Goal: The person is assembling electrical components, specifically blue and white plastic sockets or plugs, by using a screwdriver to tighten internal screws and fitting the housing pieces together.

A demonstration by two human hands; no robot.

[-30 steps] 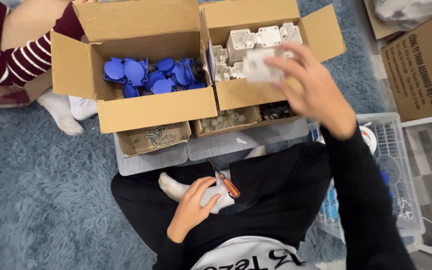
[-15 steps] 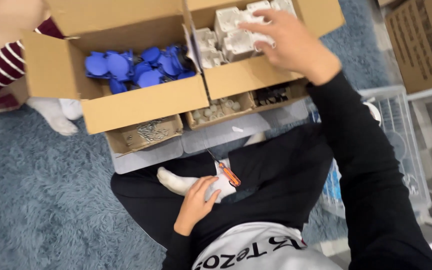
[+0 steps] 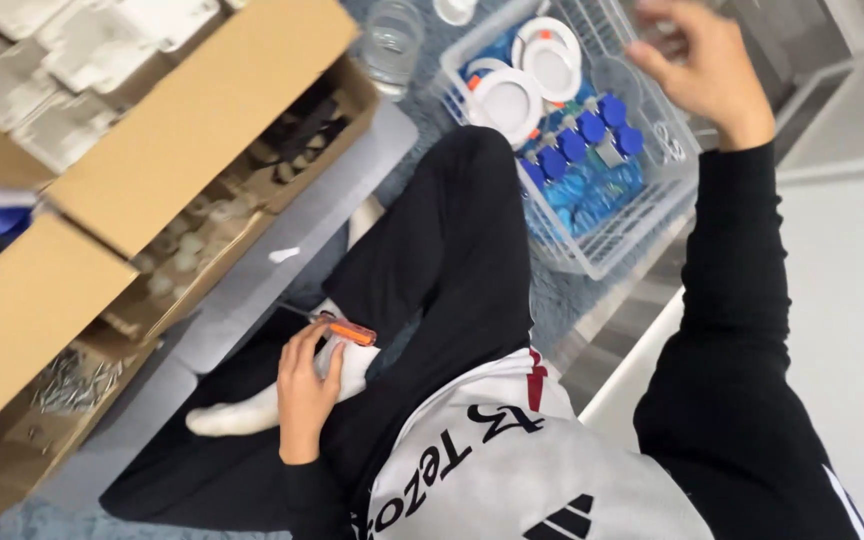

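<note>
Orange-handled screwdriver (image 3: 350,332) sits gripped in the left hand (image 3: 304,392) on the lap. Right hand (image 3: 704,70) hovers half-curled over the white basket (image 3: 620,232) — whether it holds anything, I cannot tell. Basket already holds blue-capped pieces (image 3: 580,138) — seemingly midway.

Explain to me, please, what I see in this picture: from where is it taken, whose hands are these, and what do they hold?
The picture comes from a camera worn on a person's head, looking down at their own lap and hands; there is no robot. The person sits cross-legged in black trousers. The left hand rests on the lap and holds a small tool with an orange handle. The right hand is raised above a white wire basket; what it holds, if anything, is too blurred to tell. In the basket lie round white fittings and blue caps. To the left stand open cardboard boxes with white parts, and lower trays with small metal pieces.
</note>
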